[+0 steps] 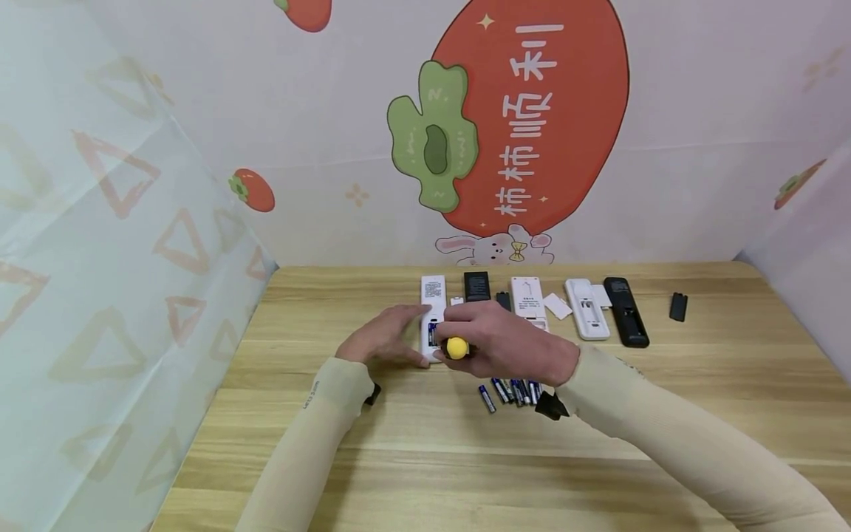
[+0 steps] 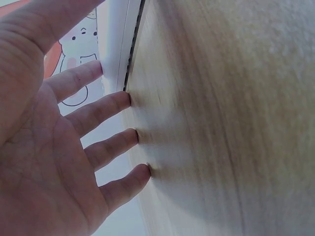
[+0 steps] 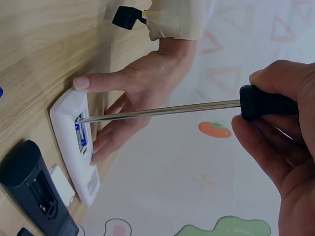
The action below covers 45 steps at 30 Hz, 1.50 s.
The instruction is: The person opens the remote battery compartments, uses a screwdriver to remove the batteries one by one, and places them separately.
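Note:
A white remote control (image 1: 433,290) lies face down on the table, its battery bay uncovered with blue batteries (image 3: 81,135) inside. My left hand (image 1: 385,336) is beside it, thumb at the near end and fingers extended along the left side; in the left wrist view the other fingertips (image 2: 142,170) touch the table. With my right hand (image 1: 505,343) I grip the dark handle of a screwdriver (image 3: 167,112), which has a yellow end. Its metal tip reaches the batteries at the near end of the bay. From the head view the right hand hides part of the remote.
To the right stand a black remote (image 1: 476,285), white remotes (image 1: 587,310) and another black remote (image 1: 626,312). Loose covers lie among them, one white (image 1: 557,305), one black (image 1: 678,307) farther right. Several loose batteries (image 1: 487,399) lie nearer. A patterned backdrop (image 1: 332,148) borders the table's far edge.

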Motion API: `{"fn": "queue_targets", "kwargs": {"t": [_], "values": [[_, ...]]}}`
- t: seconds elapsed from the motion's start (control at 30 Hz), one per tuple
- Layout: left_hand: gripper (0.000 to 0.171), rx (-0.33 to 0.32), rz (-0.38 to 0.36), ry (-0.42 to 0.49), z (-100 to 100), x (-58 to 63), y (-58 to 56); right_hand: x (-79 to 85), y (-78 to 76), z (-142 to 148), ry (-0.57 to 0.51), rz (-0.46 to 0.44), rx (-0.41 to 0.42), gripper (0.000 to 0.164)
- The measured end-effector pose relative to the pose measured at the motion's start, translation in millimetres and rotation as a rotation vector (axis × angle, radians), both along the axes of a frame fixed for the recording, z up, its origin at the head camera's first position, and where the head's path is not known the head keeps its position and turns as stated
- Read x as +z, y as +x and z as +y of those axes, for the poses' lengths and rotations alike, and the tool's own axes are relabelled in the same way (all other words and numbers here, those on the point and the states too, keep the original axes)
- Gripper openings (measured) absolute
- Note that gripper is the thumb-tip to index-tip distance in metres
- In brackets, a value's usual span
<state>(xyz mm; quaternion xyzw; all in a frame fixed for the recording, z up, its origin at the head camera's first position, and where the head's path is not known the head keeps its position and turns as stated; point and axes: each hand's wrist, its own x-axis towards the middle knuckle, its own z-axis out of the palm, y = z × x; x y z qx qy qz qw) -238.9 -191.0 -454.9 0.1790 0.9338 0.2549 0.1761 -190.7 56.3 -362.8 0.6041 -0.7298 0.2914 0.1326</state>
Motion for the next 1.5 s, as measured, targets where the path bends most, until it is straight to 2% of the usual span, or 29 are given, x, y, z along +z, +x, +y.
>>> {"fn": "queue_targets", "kwargs": {"t": [0.17,0.73,1.17,1.5], "values": [[0.103,0.005,0.002,-0.005,1,0.5,0.5,0.5,0.1,1,0.009,-0.019,-0.006,0.021],[0.104,0.013,-0.003,-0.013,1,0.7,0.1,7.4,0.1,1,-0.006,0.01,-0.003,0.018],[0.105,0.023,-0.007,-0.017,1,-1.0,0.2,11.5,2.1,0,0.006,-0.002,-0.01,0.019],[0.104,0.019,-0.007,-0.015,1,1.4,2.1,15.6,1.8,2,-0.015,0.044,-0.014,0.019]]}}
